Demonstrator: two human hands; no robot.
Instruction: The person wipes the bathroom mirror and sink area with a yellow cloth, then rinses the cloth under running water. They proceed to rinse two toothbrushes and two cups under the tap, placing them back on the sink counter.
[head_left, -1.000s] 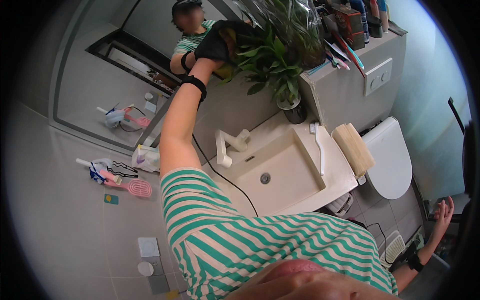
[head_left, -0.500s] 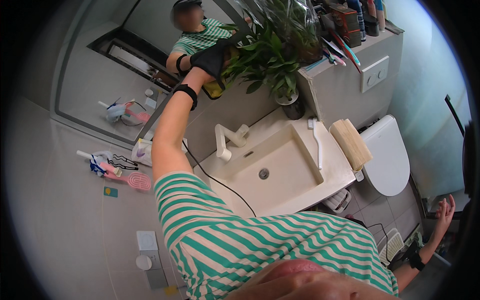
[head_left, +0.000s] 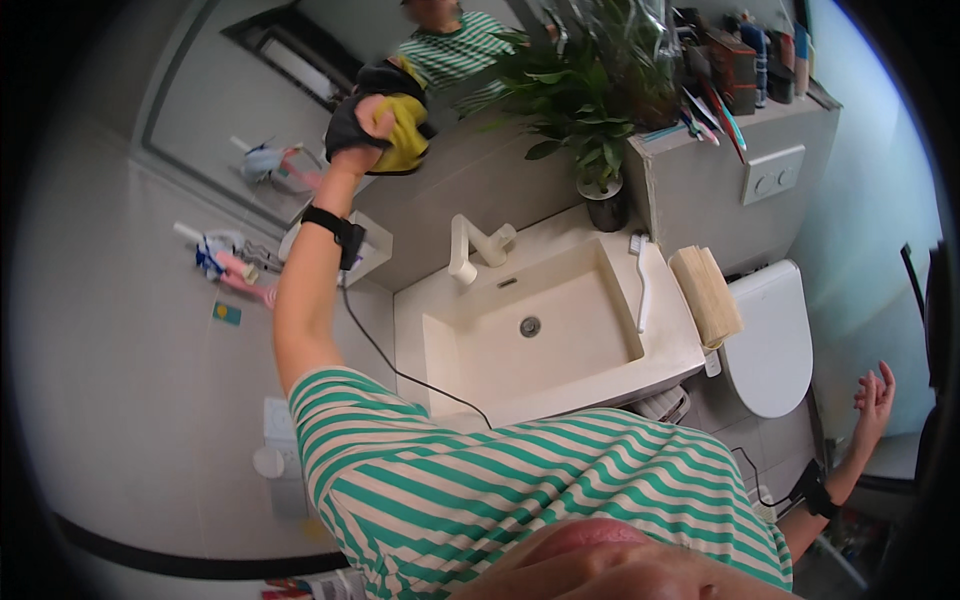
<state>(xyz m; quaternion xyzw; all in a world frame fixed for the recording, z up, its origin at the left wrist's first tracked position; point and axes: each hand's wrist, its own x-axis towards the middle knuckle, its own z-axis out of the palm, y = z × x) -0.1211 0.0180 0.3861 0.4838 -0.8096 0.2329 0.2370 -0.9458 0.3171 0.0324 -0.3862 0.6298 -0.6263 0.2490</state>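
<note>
My left hand is closed around a yellow and dark grey cloth, holding it up against the lower part of the wall mirror. The cloth bunches around the fingers and partly covers them. A reflection of the cloth and of a striped shirt shows in the glass. Far off at the right, beside the toilet, my right hand is held in the air, fingers loosely apart and nothing in them.
Below the mirror are a cream sink and a faucet. A white brush lies on its right rim, near a paper towel stack. A potted plant stands behind. A black cable hangs across the left side.
My left hand has moved left along the mirror with the cloth, away from the plant's leaves, and more of the yellow side shows. My right hand stays out at the right. The view has shifted slightly.
</note>
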